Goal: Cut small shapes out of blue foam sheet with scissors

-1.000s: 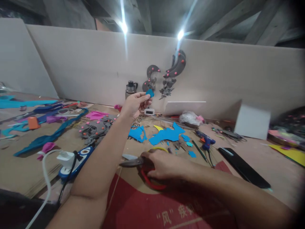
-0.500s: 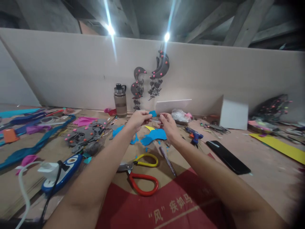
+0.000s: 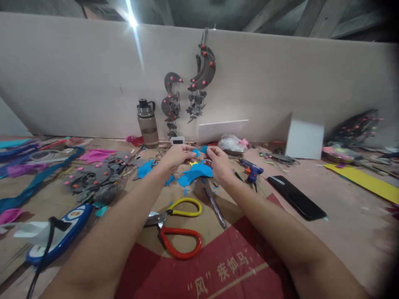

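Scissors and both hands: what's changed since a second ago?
The right hand let go of the scissors, which now lie on the cardboard, and moved forward beside the left hand; it now holds a blue cutout. The left hand came down, still pinching a blue cutout. The phone, glue gun and cardboard stayed put.

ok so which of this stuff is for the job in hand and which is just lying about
Likely in use:
- left hand, pinching a small blue piece
- right hand, pinching another small blue piece
- larger blue piece
- scissors, set down

Apparently just lying about:
- black phone
- drink bottle
- yellow sheet
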Demonstrator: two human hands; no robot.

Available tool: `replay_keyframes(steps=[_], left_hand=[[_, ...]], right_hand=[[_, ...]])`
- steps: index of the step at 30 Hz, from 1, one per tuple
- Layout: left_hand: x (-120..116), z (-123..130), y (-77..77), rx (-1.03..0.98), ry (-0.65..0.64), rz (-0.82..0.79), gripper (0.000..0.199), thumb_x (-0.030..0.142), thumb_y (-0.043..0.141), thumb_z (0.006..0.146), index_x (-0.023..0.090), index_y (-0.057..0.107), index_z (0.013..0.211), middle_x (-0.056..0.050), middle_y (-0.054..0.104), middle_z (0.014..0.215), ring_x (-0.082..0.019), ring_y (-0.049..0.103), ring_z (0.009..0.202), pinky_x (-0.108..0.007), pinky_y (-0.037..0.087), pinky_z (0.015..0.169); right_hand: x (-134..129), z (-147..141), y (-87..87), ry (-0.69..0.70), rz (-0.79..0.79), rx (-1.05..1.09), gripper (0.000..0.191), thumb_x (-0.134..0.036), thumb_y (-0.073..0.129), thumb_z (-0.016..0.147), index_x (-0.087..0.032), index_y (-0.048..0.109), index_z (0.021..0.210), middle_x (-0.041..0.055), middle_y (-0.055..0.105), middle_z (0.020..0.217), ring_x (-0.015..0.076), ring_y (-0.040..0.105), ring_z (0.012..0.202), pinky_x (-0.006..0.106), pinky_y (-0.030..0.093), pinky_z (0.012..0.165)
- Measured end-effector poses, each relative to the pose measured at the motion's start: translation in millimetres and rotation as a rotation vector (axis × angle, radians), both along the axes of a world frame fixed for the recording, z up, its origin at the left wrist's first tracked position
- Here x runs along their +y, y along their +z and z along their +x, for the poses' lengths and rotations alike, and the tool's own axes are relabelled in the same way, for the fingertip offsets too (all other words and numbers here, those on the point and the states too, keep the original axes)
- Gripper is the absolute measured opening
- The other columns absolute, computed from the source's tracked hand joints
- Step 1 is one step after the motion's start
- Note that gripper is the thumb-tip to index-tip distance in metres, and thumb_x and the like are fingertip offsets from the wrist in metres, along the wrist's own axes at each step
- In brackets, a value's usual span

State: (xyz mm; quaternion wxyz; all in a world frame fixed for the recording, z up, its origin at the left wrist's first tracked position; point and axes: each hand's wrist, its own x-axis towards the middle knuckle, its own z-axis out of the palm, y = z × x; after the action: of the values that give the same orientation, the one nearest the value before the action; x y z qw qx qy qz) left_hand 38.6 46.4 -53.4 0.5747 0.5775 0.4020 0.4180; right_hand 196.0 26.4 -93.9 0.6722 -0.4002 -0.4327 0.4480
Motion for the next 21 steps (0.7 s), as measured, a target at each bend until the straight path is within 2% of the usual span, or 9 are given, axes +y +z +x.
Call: replay_keyframes(steps=[4, 9, 16, 21], left_hand=[[2, -3, 2.2, -0.040, -0.007, 0.017, 0.016, 0.013, 0.081, 0.067, 0.011, 0.065, 0.069, -0.002, 0.063, 0.058, -0.007, 0.056, 0.049, -0.017, 0.043, 0.050], [2, -4, 4.3, -0.069, 0.025, 0.015, 0.012, 0.016, 0.078, 0.072, 0.010, 0.068, 0.068, -0.006, 0.065, 0.060, -0.009, 0.060, 0.052, -0.017, 0.043, 0.049], [-8, 1, 11.3, -0.041, 0.003, -0.006, 0.008, 0.012, 0.067, 0.080, 0.011, 0.065, 0.072, -0.008, 0.069, 0.067, -0.012, 0.066, 0.057, -0.018, 0.046, 0.051], [-13, 5, 13.3, -0.049, -0.079, -0.019, 0.008, 0.012, 0.065, 0.081, 0.011, 0.062, 0.074, -0.008, 0.069, 0.067, -0.013, 0.068, 0.060, -0.019, 0.048, 0.054]], right_hand=[[2, 13, 7.1, 0.012, -0.025, -0.017, 0.031, -0.041, 0.072, 0.065, -0.019, 0.059, 0.083, -0.0069, 0.050, 0.060, 0.0087, 0.049, 0.056, 0.021, 0.043, 0.050], [3, 21, 16.3, 0.046, -0.028, -0.070, 0.029, -0.035, 0.075, 0.064, -0.019, 0.061, 0.084, -0.0068, 0.052, 0.059, 0.0077, 0.047, 0.050, 0.022, 0.041, 0.048], [-6, 11, 20.0, 0.069, 0.029, -0.202, 0.027, -0.038, 0.072, 0.066, -0.019, 0.061, 0.082, -0.0071, 0.053, 0.053, 0.0083, 0.047, 0.045, 0.022, 0.040, 0.044], [-14, 4, 20.0, 0.024, 0.040, -0.195, 0.020, -0.033, 0.068, 0.070, -0.018, 0.059, 0.079, -0.0060, 0.054, 0.051, 0.0085, 0.048, 0.044, 0.022, 0.039, 0.044]])
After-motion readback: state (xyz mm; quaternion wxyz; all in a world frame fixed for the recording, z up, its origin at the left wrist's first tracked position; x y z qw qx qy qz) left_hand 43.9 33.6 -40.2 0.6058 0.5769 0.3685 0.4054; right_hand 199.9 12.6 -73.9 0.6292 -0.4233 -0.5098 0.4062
